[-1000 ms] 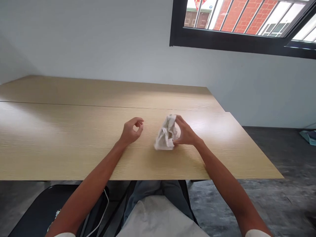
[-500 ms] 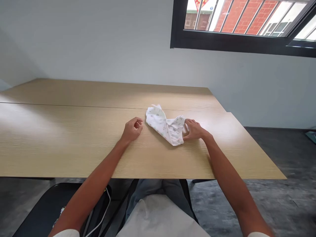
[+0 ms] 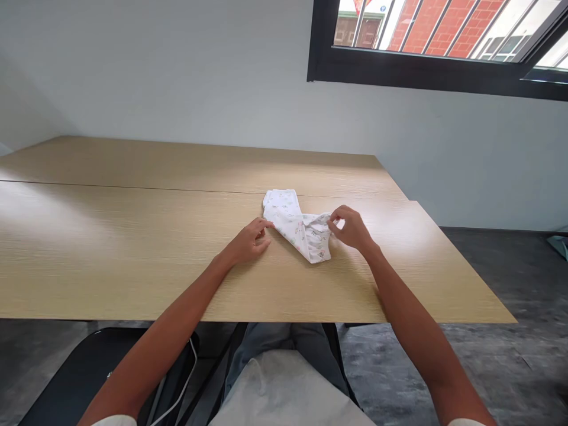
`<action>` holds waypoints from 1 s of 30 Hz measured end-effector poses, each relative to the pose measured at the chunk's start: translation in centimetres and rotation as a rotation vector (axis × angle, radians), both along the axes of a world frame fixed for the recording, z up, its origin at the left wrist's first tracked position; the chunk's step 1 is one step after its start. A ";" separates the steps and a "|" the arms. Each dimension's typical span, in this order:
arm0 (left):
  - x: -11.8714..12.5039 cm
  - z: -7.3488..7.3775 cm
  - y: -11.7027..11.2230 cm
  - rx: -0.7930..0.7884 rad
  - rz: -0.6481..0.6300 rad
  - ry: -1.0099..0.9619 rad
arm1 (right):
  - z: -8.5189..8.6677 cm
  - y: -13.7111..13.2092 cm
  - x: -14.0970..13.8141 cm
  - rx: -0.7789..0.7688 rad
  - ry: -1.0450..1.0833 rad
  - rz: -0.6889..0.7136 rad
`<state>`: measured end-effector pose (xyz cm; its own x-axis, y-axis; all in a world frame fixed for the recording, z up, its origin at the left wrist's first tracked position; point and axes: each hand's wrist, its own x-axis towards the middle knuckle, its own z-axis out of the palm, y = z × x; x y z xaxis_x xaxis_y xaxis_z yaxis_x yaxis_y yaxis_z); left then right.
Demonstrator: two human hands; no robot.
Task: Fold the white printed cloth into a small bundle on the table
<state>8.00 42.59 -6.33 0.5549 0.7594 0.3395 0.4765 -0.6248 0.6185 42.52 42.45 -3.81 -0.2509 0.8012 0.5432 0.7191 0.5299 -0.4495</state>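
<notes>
My right hand (image 3: 350, 228) pinches one edge of the small white printed cloth (image 3: 298, 228) lying crumpled on the light wooden worktop (image 3: 133, 248); my left hand (image 3: 248, 241), fingers narrow, touches its opposite edge. I'd pull evenly, keeping it flat.

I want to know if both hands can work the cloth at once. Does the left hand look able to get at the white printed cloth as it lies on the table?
Probably yes. The left hand already has its fingers at the near-left edge of the white printed cloth, and only bare table lies around it. The right hand pinches the opposite end, leaving this side free.
</notes>
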 end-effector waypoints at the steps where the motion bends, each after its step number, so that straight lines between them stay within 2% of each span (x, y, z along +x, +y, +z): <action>1: 0.0 0.0 0.0 -0.003 -0.002 0.012 | -0.2 -0.2 -0.7 -0.045 -0.041 0.065; 3: -0.1 0.1 0.0 0.022 0.006 0.045 | -0.8 -0.6 -2.0 -0.081 -0.129 0.153; 6: -0.1 0.1 0.0 0.096 0.030 0.141 | -1.7 -1.0 -3.5 -0.057 -0.213 0.250; 11: -0.2 -0.4 -0.1 0.051 0.013 0.303 | -2.3 -1.1 -3.6 -0.071 -0.338 0.308; 16: 0.3 0.3 -0.4 0.026 0.038 0.201 | -2.0 -1.3 -2.2 -0.253 -0.465 0.284; 20: 0.9 1.1 -0.9 0.029 0.041 0.062 | -1.0 -1.9 -1.9 -0.326 -0.549 0.396; 23: 1.3 1.0 -1.2 0.133 0.004 0.046 | -0.4 -2.2 -2.3 -0.313 -0.531 0.484; 26: 1.7 0.7 -1.6 0.223 -0.073 0.117 | 0.0 -2.4 -3.1 -0.288 -0.426 0.586; 30: 2.3 0.9 -2.1 0.220 -0.213 0.209 | 0.6 -3.3 -4.7 -0.255 -0.278 0.761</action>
<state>10.30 40.50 -5.45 0.7674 0.5409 0.3443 0.4236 -0.8308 0.3610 37.79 39.14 -3.16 -0.8689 0.4494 0.2077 0.3096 0.8207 -0.4802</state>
